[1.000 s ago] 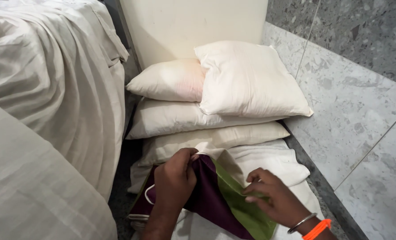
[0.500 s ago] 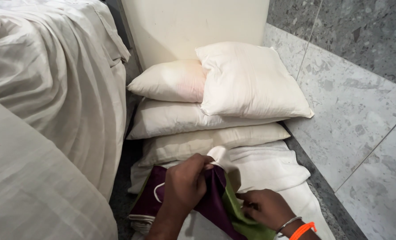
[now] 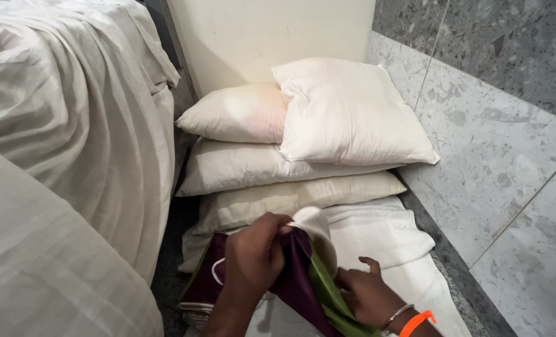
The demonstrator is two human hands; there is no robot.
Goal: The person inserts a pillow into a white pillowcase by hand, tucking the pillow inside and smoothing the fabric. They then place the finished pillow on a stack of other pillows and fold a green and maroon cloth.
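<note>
The left hand [image 3: 256, 256] is closed on the raised top edge of a purple and green cloth [image 3: 297, 284], where a cream lining shows. The right hand [image 3: 366, 294], wearing a metal bangle and an orange band [image 3: 417, 322], presses the cloth's green fold, fingers curled; its grip cannot be told. The cloth lies on white folded towels [image 3: 378, 234] near the viewer. Beyond, cream pillows [image 3: 303, 150] are stacked against a pale panel. A bed [image 3: 72, 143] in white sheets lies left; a grey stone wall [image 3: 509, 143] stands right.

Stacked cream pillows [image 3: 303, 134] beside a sheeted bed [image 3: 72, 125].
</note>
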